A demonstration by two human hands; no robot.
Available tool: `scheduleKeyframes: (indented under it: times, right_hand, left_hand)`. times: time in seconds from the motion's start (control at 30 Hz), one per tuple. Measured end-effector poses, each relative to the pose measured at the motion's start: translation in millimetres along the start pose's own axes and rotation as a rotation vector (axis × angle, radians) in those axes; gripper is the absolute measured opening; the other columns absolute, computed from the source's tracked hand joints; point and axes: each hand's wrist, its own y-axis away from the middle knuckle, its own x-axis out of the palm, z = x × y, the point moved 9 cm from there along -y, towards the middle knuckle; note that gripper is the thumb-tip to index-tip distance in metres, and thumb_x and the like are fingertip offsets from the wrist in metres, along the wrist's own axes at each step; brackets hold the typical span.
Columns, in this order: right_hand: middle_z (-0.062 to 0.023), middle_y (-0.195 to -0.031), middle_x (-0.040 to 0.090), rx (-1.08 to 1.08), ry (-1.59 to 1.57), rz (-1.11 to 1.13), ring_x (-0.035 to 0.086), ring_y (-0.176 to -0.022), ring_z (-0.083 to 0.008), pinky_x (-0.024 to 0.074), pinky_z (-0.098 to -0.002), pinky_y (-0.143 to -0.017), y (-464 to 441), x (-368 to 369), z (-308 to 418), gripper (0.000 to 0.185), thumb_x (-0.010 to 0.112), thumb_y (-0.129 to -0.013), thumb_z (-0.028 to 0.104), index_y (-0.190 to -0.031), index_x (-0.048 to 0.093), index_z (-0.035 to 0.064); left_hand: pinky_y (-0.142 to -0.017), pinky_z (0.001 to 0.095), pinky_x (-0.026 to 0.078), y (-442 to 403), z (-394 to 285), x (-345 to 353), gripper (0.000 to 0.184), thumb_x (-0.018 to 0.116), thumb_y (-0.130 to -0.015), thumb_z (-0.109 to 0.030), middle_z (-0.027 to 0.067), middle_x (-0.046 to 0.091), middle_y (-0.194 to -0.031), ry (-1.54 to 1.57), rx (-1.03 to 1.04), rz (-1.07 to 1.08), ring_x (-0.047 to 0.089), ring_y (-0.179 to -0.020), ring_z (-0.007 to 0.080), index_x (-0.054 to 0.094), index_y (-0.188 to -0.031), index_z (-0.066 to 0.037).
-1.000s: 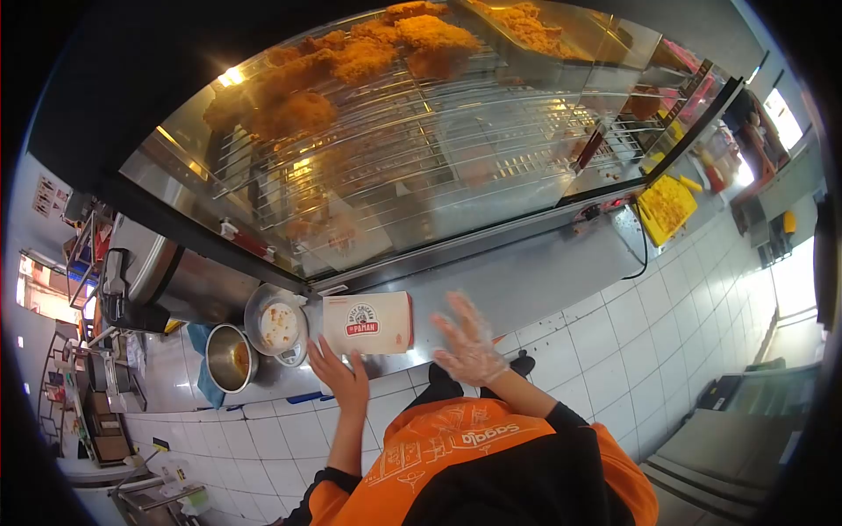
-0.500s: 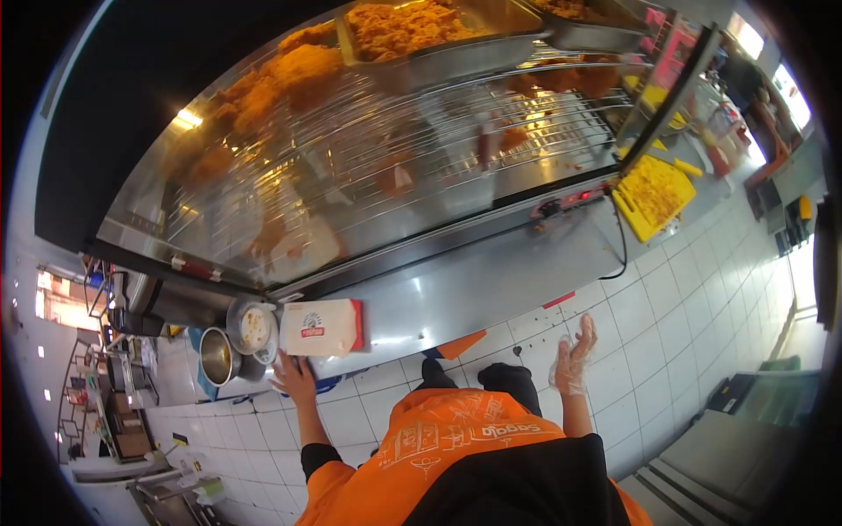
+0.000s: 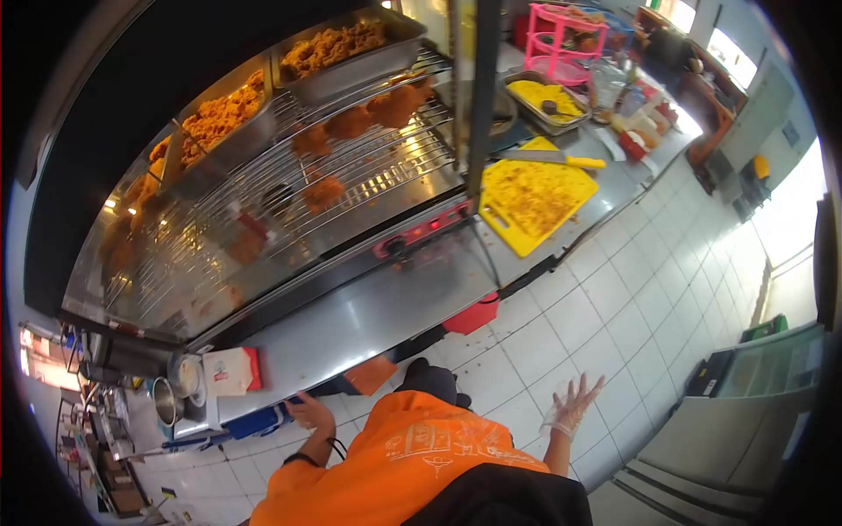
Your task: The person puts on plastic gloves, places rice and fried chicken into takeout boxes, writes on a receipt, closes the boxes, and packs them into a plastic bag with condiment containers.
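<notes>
My right hand (image 3: pixel 572 408), in a clear plastic glove, is held out over the tiled floor with its fingers spread and nothing in them. Bare and loosely open, my left hand (image 3: pixel 310 412) hangs by the front edge of the steel counter (image 3: pixel 351 329); I see nothing in it. Nearest to it on the counter stands a white and red food box (image 3: pixel 230 372). Beside the box are a steel bowl (image 3: pixel 165 401) and a small container (image 3: pixel 186 375). Fried chicken pieces (image 3: pixel 351 121) lie on racks inside the glass warming cabinet (image 3: pixel 298 250).
A yellow cutting board (image 3: pixel 539 195) covered in crumbs lies to the right of the cabinet, with a yellow-handled knife (image 3: pixel 548 159) across its far end. Behind it are a tray of yellow food (image 3: pixel 544 96) and a pink rack (image 3: pixel 566 39). Steel equipment (image 3: pixel 728 430) stands at right.
My view has swung to the right, bringing the cutting board and knife closer to the middle. My left hand has come away from the box and bowl. My right hand's fingers have spread.
</notes>
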Motion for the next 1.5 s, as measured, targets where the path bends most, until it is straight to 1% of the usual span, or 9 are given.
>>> scheduleKeyframes:
  times: [0.17,0.4,0.57,0.63,0.83,1.07,1.23,1.33,1.5]
  right_hand:
    - [-0.0167,-0.150,0.025,0.088,-0.126,-0.124,0.027,-0.135,-0.0396,0.0269,-0.0647,-0.100,-61,-9,-40,0.089,0.034,-0.077,0.084,-0.149,0.013,0.0354]
    - [-0.0116,-0.146,0.030,0.193,0.001,0.402,0.043,-0.124,-0.0344,0.0406,-0.0555,-0.090,-181,121,-88,0.079,0.040,-0.083,0.075,-0.148,0.016,0.0382]
    - [-0.0061,-0.149,0.028,0.136,0.500,0.480,0.042,-0.124,-0.0356,0.0355,-0.0574,-0.096,-292,18,-146,0.074,0.033,-0.085,0.073,-0.144,0.029,0.0293]
    - [-0.0076,-0.149,0.029,0.007,0.830,0.629,0.038,-0.129,-0.0368,0.0318,-0.0573,-0.101,-311,-29,-140,0.076,0.029,-0.085,0.075,-0.144,0.029,0.0275]
    - [-0.0084,-0.150,0.028,0.715,0.179,-0.062,0.035,-0.131,-0.0368,0.0291,-0.0565,-0.103,-390,-93,-115,0.076,0.026,-0.086,0.075,-0.145,0.028,0.0263]
    - [-0.0092,-0.151,0.027,0.717,-0.060,-0.218,0.033,-0.133,-0.0368,0.0259,-0.0555,-0.106,-486,-114,-83,0.077,0.023,-0.087,0.074,-0.146,0.027,0.0250]
    - [-0.0098,-0.152,0.026,0.642,-0.269,-0.327,0.031,-0.135,-0.0368,0.0236,-0.0549,-0.108,-572,-143,-45,0.077,0.021,-0.087,0.074,-0.146,0.026,0.0240]
    - [-0.0102,-0.152,0.025,0.521,-0.385,-0.339,0.030,-0.136,-0.0369,0.0222,-0.0545,-0.109,-643,-160,1,0.077,0.020,-0.088,0.074,-0.146,0.026,0.0235]
    - [-0.0089,-0.157,0.013,0.194,-0.671,-0.341,0.014,-0.143,-0.0342,0.0075,-0.0606,-0.112,-748,-183,127,0.073,0.018,-0.090,0.069,-0.147,0.027,0.0249]
  left_hand:
    - [-0.110,0.0587,0.009,147,-319,-24,0.075,0.055,-0.091,-0.039,0.0239,0.009,-0.154,-0.022,1.244,0.104,0.010,-0.142,0.0410,0.018,-0.147,-0.004]
    - [-0.110,0.0431,0.026,74,-497,-50,0.085,0.061,-0.090,-0.031,0.0193,0.024,-0.140,1.024,0.783,-0.108,0.031,-0.129,0.0298,0.007,-0.147,0.001]
    - [-0.098,0.0448,0.038,65,-527,-77,0.085,0.066,-0.084,-0.029,0.0170,0.031,-0.124,1.168,0.412,-0.649,0.039,-0.116,0.0298,0.014,-0.145,-0.002]
    - [-0.100,0.0482,0.032,31,-504,-53,0.077,0.065,-0.084,-0.032,0.0194,0.033,-0.127,0.593,0.065,-0.753,0.037,-0.118,0.0353,0.024,-0.142,-0.004]
    - [-0.099,0.0535,0.027,26,-505,-80,0.062,0.056,-0.086,-0.043,0.0187,0.036,-0.133,0.441,-0.072,-1.103,0.033,-0.121,0.0404,0.036,-0.135,-0.010]
    - [-0.092,0.0566,0.034,-2,-466,-84,0.044,0.047,-0.088,-0.039,0.0192,0.052,-0.121,0.794,-0.149,-0.641,0.050,-0.109,0.0382,0.053,-0.115,-0.005]
    - [-0.079,0.0370,0.044,89,-522,-63,0.036,0.049,-0.093,-0.035,0.0091,0.057,-0.103,1.055,-0.229,-0.394,0.056,-0.093,0.0215,0.055,-0.106,-0.002]
    - [-0.079,0.0323,0.042,24,-491,-16,0.041,0.055,-0.091,-0.039,0.0047,0.055,-0.101,1.229,0.107,-0.165,0.054,-0.094,0.0178,0.050,-0.116,-0.008]
    - [-0.094,0.0363,0.036,140,-543,25,0.056,0.064,-0.086,-0.036,0.0096,0.053,-0.115,0.816,0.164,-0.338,0.049,-0.109,0.0237,0.044,-0.130,-0.009]
